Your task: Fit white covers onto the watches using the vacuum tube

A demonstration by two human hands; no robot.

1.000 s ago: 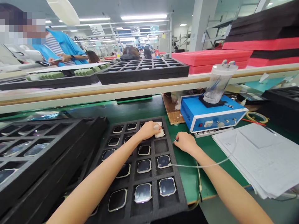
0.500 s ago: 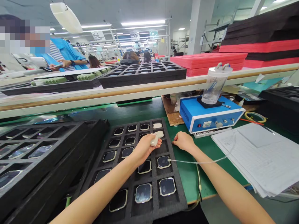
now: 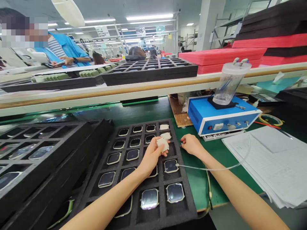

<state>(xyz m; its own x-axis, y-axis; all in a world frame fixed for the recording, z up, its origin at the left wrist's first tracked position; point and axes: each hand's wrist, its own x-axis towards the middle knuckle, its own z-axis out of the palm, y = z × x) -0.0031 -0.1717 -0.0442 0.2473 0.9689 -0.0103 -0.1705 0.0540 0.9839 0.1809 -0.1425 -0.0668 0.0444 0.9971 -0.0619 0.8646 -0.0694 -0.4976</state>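
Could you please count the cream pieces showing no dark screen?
3: one cream piece in the left hand, one in the far-right corner of the black tray, one in the compartment just nearer. The left hand may hide more.

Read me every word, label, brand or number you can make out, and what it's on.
No text is legible.
Paper sheets: faint marks, too small.
Hanging sign in the background: dark marks, blurred.
Blue box, front panel: any markings too small.
Pale watch case in the left hand: no lettering discernible.
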